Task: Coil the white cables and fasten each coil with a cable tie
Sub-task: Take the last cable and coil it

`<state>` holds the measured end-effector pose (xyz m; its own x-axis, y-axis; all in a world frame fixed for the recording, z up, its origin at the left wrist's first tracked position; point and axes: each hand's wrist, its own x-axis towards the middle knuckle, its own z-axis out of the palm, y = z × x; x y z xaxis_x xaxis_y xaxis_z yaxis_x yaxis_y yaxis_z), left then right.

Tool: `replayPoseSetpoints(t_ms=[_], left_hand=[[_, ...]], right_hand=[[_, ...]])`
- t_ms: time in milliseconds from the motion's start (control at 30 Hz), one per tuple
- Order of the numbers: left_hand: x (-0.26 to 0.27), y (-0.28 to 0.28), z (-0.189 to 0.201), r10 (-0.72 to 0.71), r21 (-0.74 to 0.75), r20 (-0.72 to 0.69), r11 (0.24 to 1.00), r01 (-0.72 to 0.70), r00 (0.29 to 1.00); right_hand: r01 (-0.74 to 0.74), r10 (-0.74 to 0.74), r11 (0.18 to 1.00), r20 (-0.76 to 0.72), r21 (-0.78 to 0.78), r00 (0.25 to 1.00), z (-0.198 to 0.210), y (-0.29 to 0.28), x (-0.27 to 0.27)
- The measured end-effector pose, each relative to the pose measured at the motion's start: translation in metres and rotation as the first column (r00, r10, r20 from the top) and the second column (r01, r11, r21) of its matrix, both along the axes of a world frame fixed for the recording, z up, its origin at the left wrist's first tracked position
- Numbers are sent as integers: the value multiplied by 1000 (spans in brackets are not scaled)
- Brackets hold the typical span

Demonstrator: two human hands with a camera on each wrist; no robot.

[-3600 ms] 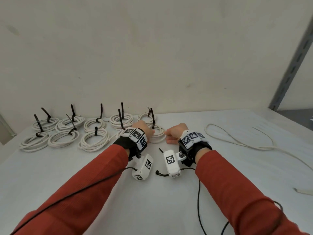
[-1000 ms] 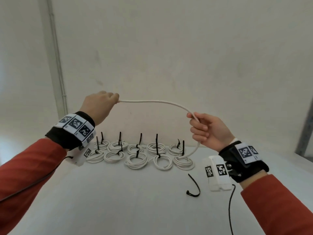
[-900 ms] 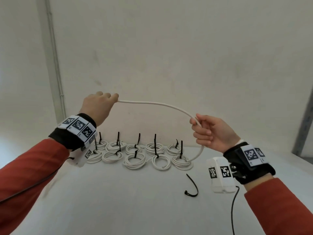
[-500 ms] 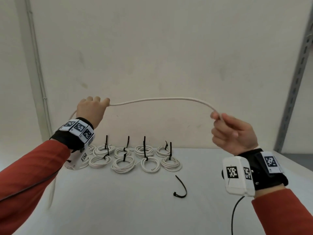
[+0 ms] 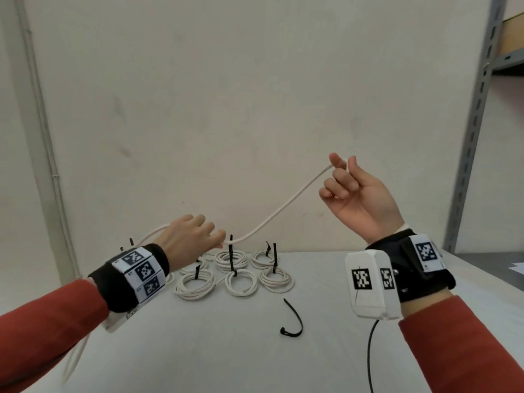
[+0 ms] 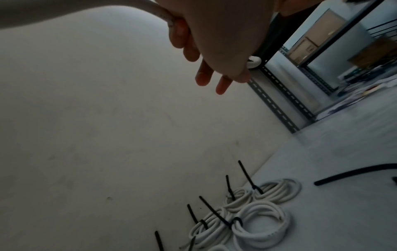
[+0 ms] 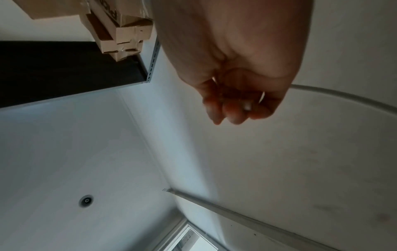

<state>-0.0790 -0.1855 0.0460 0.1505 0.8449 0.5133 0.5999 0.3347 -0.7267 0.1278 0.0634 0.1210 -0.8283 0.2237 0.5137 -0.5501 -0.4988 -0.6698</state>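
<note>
A long white cable (image 5: pixel 279 215) stretches in the air between both hands. My left hand (image 5: pixel 209 236) grips it low, just above the tied coils (image 5: pixel 235 275); the left wrist view shows its fingers (image 6: pixel 182 34) curled round the cable (image 6: pixel 150 8). From there the slack loops back and hangs down past my left sleeve (image 5: pixel 73 358). My right hand (image 5: pixel 340 165) is raised, palm towards me, and pinches the cable's end between thumb and fingertips; the white end (image 7: pixel 247 105) shows there. A loose black cable tie (image 5: pixel 293 321) lies on the white table (image 5: pixel 226 350).
Several tied coils with upright black tie tails stand in two rows at the table's back, against the wall. A grey slotted shelf upright (image 5: pixel 476 123) rises at the right. A black wire (image 5: pixel 370 355) hangs from my right wrist camera. Cardboard boxes (image 7: pixel 120 30) sit overhead.
My left hand has dropped from head height to just above the coils. My right hand has risen, and the cable now slopes up from left to right instead of arching between them.
</note>
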Motion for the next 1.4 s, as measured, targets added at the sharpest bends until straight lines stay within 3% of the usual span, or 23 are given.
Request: replayPoseSetpoints(t_ms=[100,167,200,267,333,367,433,467,500,567,733,800,900,1000,1067,1133,1167,1233,1333,1400], left_hand=[[15,5,-3,-58,-29,-43,998,57,997],[28,9,-2,-85,-35,-74,996,82,994],[35,10,0,-93,-41,-92,995,89,991],[48,12,2,-122,-37,-127,992,118,984],[56,11,5,-145,-44,-149,989,140,978],[59,11,7,-160,-54,-156,987,153,975],[62,7,13,-177,-67,-184,984,167,967],[61,4,17,-173,-73,-191,984,161,966],[60,0,21,-165,-77,-186,985,153,969],[53,-9,31,-137,-64,-147,990,129,980],[35,-26,55,-59,-9,11,998,59,998],[32,-29,61,-76,11,93,997,76,993],[35,-32,69,-110,87,175,992,96,978],[42,-35,81,-126,156,150,982,102,981],[43,-37,89,-132,163,144,981,108,981],[39,-39,92,-140,165,173,980,112,975],[36,-39,92,-147,165,199,980,115,969],[30,-39,88,-158,171,267,979,115,951],[24,-36,77,-192,213,399,970,113,897],[25,-30,71,-253,270,461,953,137,850]], right_hand=[[97,-98,995,-41,-35,994,-3,-5,-14],[273,-270,957,-41,94,962,-6,-12,-27],[381,-380,897,-51,223,924,-9,-17,-34],[538,-558,664,-133,519,819,-17,-27,-45],[578,-626,277,-312,768,715,-27,-34,-53],[532,-596,62,-396,845,698,-31,-36,-55],[357,-482,-271,-447,894,753,-37,-41,-56],[273,-453,-351,-417,896,788,-38,-42,-56],[205,-444,-377,-371,903,816,-38,-42,-53],[132,-440,-376,-302,917,846,-38,-42,-46],[175,-366,-381,-322,908,873,-38,-56,-26],[212,-360,-260,-298,942,884,-37,-61,-24],[318,-417,-10,-293,948,860,-29,-63,-25],[199,-493,158,-97,967,864,-14,-63,-26],[118,-470,130,-44,985,882,-8,-65,-21],[167,-436,4,-149,986,888,-5,-70,-16],[191,-413,-10,-178,982,893,-4,-72,-13],[124,-352,115,-76,986,933,-5,-72,-11],[-93,-97,490,160,867,982,-7,-66,-13],[-245,124,663,219,707,968,-7,-63,-14]])
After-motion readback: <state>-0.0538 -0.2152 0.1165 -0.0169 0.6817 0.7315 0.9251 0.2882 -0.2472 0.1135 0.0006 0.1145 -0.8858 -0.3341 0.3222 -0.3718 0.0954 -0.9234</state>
